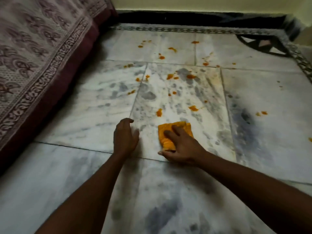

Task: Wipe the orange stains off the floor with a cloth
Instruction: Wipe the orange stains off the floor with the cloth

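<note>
The floor (pixel 168 191) is pale marble in large tiles, veined and mottled with grey patches, with thin dark joints running between the slabs. Orange stains (pixel 192 76) are scattered over the middle and far tiles: small blobs and smears, thickest around the central tile, with a few strays out to the right and one at the right edge of the view. The tiles nearest the person show grey mottling only.

An orange cloth (pixel 170 134), folded into a rough pad, lies flat on the central tile, near its near joint. The right hand (pixel 182 147) rests on top of it, fingers spread and pressing down, thumb touching the floor just beside the cloth's near corner. The left hand (pixel 125 137) is just to the left of the cloth, apart from it, fingers loosely curled and holding nothing; whether it touches the floor is unclear. The nearest stains lie just beyond the cloth.

Along the left runs a bed (pixel 55 92) with a dark maroon side, covered by a printed sheet (pixel 33 44) in faded purple and cream with a patterned border. At the far side a decorative tile border (pixel 185 29) edges the floor, with a dark skirting (pixel 202 17) below a cream wall (pixel 202 4). A dark geometric inlay (pixel 260 44) sits in the far right corner.
</note>
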The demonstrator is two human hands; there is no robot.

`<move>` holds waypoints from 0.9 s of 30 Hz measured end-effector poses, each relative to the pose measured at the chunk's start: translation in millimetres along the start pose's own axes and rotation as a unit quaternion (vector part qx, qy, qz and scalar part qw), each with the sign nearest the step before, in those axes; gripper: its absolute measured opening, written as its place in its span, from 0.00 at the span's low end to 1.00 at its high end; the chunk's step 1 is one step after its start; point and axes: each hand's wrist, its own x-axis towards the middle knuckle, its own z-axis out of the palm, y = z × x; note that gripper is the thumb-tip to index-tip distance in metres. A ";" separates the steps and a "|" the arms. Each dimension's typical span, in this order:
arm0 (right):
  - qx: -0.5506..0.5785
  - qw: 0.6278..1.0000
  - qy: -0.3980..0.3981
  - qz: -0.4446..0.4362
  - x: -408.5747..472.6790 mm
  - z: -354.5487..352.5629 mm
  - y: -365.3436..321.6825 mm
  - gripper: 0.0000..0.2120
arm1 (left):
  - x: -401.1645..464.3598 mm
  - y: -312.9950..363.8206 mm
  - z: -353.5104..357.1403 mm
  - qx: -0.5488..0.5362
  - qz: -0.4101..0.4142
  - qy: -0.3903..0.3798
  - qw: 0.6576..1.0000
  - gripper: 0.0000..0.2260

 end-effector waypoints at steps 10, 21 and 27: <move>-0.013 0.981 0.150 0.124 123.3 49.6 -86.9 0.44 | 94.3 -118.4 -10.5 0.173 -0.048 0.014 0.984 0.35; -0.066 0.954 0.193 0.219 169.2 45.7 -55.5 0.38 | 92.8 -109.2 -7.2 0.187 -0.050 0.048 0.980 0.30; -0.096 0.977 0.190 0.037 129.0 59.3 -90.0 0.35 | 94.0 -104.1 -15.0 0.184 -0.058 0.055 0.980 0.29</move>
